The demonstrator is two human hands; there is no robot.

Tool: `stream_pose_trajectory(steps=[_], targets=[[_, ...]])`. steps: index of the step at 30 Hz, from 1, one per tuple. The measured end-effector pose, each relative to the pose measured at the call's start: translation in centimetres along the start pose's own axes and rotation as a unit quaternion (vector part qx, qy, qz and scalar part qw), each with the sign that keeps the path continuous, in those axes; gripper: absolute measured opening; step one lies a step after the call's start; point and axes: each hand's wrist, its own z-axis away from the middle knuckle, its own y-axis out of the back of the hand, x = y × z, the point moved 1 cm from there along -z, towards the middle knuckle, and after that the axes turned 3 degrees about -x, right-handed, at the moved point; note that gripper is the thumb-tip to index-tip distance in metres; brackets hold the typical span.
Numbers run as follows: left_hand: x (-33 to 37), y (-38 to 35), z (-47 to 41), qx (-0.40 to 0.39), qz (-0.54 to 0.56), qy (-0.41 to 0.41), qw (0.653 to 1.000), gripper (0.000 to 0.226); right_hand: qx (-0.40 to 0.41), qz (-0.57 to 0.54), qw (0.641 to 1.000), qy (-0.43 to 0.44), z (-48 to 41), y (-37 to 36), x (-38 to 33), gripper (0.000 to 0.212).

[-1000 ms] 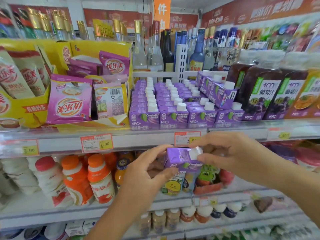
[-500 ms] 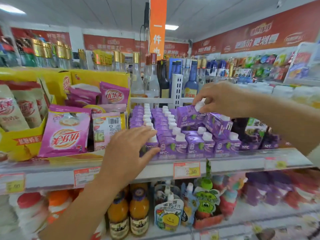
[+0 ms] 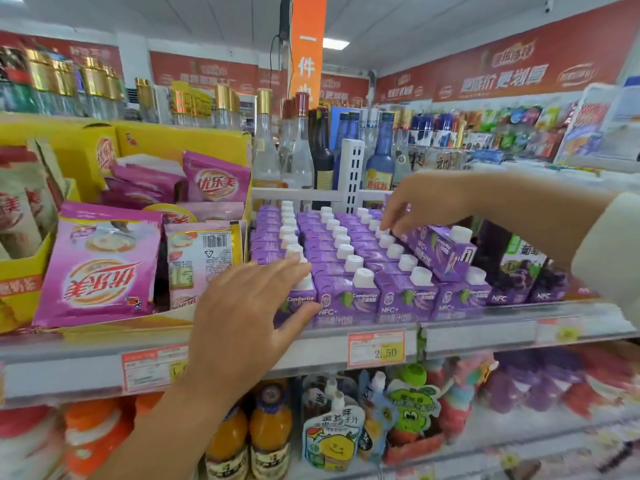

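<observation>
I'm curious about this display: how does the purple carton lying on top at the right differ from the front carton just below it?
The top carton lies tilted across other cartons, while the front carton stands upright on the shelf. The top carton's print runs sideways, whereas the front carton's reads level. Both are purple with a white cap and the same print.

Two hands (image 3: 242, 317) (image 3: 427, 199), four rows of purple cartons (image 3: 401, 299)
</observation>
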Motion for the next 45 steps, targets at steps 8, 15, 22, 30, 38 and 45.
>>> stream_pose_trajectory(steps=[8, 15, 22, 30, 38, 45], targets=[[0.0, 0.0, 0.1, 0.000, 0.009, 0.001, 1.000, 0.047, -0.053, 0.076, 0.996, -0.011, -4.0, -0.8, 0.0, 0.027], [0.2, 0.2, 0.1, -0.005, 0.007, 0.008, 1.000, 0.047, -0.091, 0.088, 0.992, -0.025, -4.4, -0.9, -0.1, 0.032], [0.1, 0.1, 0.0, 0.004, 0.006, 0.002, 1.000, 0.046, -0.016, 0.073, 0.997, 0.007, -3.1, -0.5, 0.2, 0.025], [0.4, 0.7, -0.4, -0.040, 0.027, 0.044, 0.998, 0.054, 0.170, -0.011, 0.985, 0.013, 5.1, 2.1, -1.5, 0.018], [6.1, 4.2, 2.2, -0.115, 0.336, 0.188, 0.916, 0.058, 0.178, -0.393, 0.896, 0.107, 11.2, -7.5, -8.6, 0.012], [7.1, 2.5, 9.9, -0.123, 0.597, 0.438, 0.661, 0.052, 0.129, -0.686, 0.714, 0.061, 11.7, -20.2, -12.6, 0.038]])
